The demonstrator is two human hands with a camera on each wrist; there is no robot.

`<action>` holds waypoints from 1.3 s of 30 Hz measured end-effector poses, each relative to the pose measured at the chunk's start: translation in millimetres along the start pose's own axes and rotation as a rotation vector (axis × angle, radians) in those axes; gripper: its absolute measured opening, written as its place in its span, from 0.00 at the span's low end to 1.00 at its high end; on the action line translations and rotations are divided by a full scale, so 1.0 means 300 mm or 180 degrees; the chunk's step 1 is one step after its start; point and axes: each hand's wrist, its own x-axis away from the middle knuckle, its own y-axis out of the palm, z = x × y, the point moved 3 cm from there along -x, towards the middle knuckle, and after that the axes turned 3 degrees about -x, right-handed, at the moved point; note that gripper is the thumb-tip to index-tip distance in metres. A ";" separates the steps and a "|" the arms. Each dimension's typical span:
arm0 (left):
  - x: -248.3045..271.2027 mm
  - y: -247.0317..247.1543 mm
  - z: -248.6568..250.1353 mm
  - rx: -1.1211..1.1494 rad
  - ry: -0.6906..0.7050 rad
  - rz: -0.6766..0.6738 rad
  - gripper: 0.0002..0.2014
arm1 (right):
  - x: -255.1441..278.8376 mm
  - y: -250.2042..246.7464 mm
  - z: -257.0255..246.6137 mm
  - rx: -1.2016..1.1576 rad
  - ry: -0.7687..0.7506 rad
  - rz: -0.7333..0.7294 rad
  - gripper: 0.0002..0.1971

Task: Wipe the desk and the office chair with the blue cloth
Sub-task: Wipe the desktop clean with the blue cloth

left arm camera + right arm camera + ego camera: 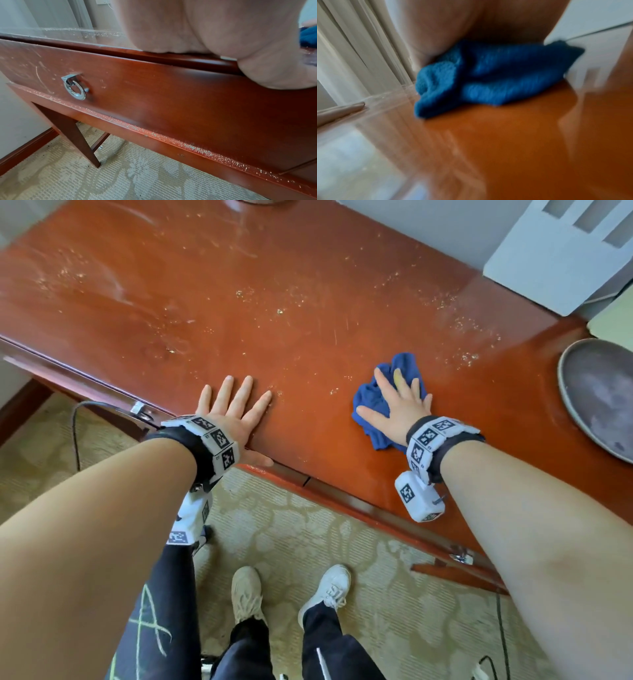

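A glossy red-brown desk (274, 302) fills the head view, speckled with pale crumbs and dust. The crumpled blue cloth (370, 402) lies on its near right part. My right hand (399, 402) presses flat on the cloth with fingers spread. In the blurred right wrist view the blue cloth (479, 81) sits bunched under the palm on the desk (505, 135). My left hand (233, 409) lies flat on the desk's front edge, fingers straight, holding nothing. The left wrist view shows the palm (205, 33) on the desk edge above a drawer front (154, 88). No office chair is in view.
A grey round plate (603, 395) sits at the desk's right end, and a white slotted box (555, 254) at the back right. Drawer ring pull (75, 88) hangs on the front. Patterned carpet (308, 542), a black cable (75, 433) and my shoes lie below.
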 end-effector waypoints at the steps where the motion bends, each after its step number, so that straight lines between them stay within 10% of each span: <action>1: 0.000 -0.001 -0.001 -0.0002 0.0003 -0.0005 0.57 | 0.002 0.013 -0.012 -0.0021 -0.0072 -0.0026 0.41; 7: 0.003 -0.002 -0.003 0.0084 0.0021 -0.0062 0.57 | 0.007 -0.004 -0.014 -0.0611 -0.0655 -0.0008 0.28; 13: -0.008 0.005 -0.007 0.0077 0.0015 -0.0096 0.58 | -0.118 -0.095 0.020 -0.0902 0.0464 0.0844 0.26; 18: -0.010 0.010 -0.011 0.0103 0.0051 -0.0089 0.58 | -0.072 0.011 -0.179 0.0039 -0.0519 0.0079 0.43; 23: -0.001 0.005 -0.012 0.0134 0.0055 -0.0012 0.57 | 0.108 0.123 -0.283 -0.0051 -0.1716 -0.0523 0.31; 29: 0.000 0.004 -0.012 0.0126 0.0047 -0.0060 0.58 | 0.036 -0.044 -0.131 -0.1322 -0.0676 0.0733 0.27; 33: -0.006 0.006 -0.010 0.0117 0.0042 -0.0062 0.58 | -0.075 -0.054 -0.097 -0.0839 -0.0072 0.0537 0.29; 39: -0.008 0.011 -0.012 0.0133 0.0067 0.0037 0.58 | 0.008 0.072 -0.265 -0.0267 -0.1016 0.0099 0.37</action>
